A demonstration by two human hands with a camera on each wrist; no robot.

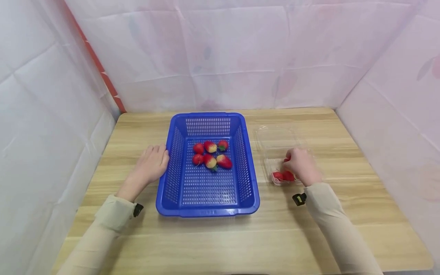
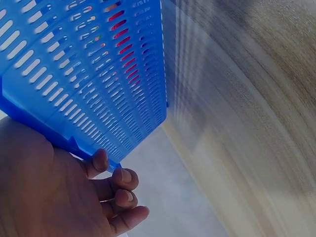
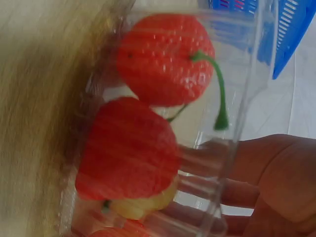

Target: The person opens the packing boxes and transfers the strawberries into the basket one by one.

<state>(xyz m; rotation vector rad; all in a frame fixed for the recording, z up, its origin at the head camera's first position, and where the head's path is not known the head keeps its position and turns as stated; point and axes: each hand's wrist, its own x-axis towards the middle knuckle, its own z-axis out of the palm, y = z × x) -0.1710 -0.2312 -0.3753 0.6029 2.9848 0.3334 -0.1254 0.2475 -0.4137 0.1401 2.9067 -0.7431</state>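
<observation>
A blue plastic basket (image 1: pixel 209 212) stands mid-table with several red fruits in it, among them a red-and-yellow strawberry (image 1: pixel 224 162) and a round cherry-like fruit (image 1: pixel 197 159). My left hand (image 1: pixel 151 162) rests at the basket's left rim, its fingers relaxed in the left wrist view. My right hand (image 1: pixel 302 164) reaches down into a clear plastic box (image 1: pixel 269 168), its curled fingertips around a red fruit (image 1: pixel 287 159). Through the box wall in the right wrist view, a cherry-like fruit (image 3: pixel 168 59) with green stem and a strawberry (image 3: pixel 128 153) lie beside those fingers.
The box's clear lid (image 1: pixel 276 135) is folded back behind it. A wooden table (image 1: pixel 213 244) carries everything. White cloth walls (image 1: pixel 237 57) close it in at the back and both sides, with a red strip (image 1: pixel 94 55) at the back left.
</observation>
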